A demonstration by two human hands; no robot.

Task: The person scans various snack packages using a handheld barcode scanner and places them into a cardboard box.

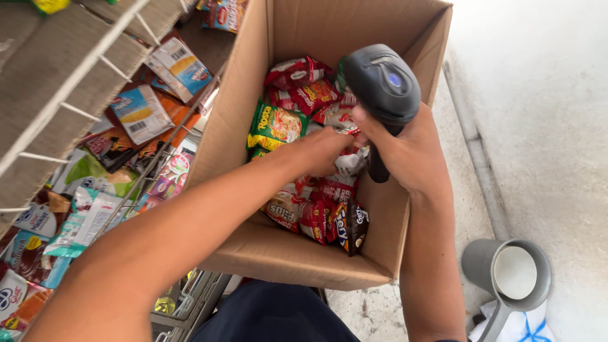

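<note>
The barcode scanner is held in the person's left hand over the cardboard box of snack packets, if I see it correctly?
Not quite: the head view shows the barcode scanner in the right hand. The left hand reaches among the snack packets in the cardboard box.

The left arm stretches forward, its hand [320, 147] reaching down with fingers curled closed in a pinch. The right forearm rises upright, its hand [405, 152] clenched in a firm grip, thumb forward.

Matt brown cardboard box [297, 253], glossy plastic snack packets [277, 126], matt black plastic scanner [383, 85]
</note>
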